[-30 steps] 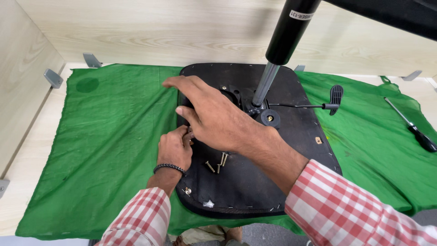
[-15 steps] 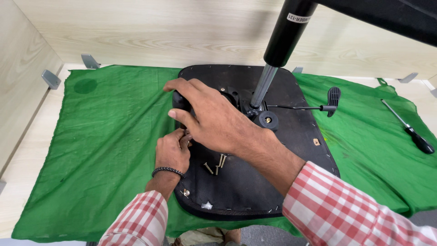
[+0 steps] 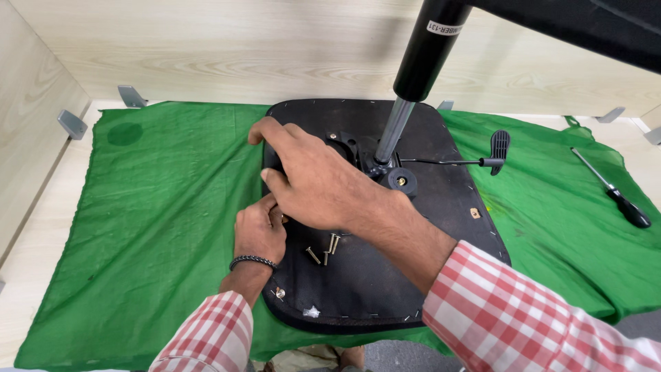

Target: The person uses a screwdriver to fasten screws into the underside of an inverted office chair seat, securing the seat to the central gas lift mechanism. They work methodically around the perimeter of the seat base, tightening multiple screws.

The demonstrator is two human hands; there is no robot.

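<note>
Covering the left hand at frame centre, right hand barely shifted since a second ago, fingers spread on seat base; left grip hidden. Loose screws just below.

White rectangular label on black cylinder

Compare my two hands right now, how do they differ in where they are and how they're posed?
The right hand lies spread flat, palm down, on the black seat base, while the left hand is curled at the base's left edge, fingers tucked beneath the right. The right hand sits farther from you, the left nearer. Only the left wrist wears a dark bracelet. Both arms have red-and-white checked sleeves.
</note>
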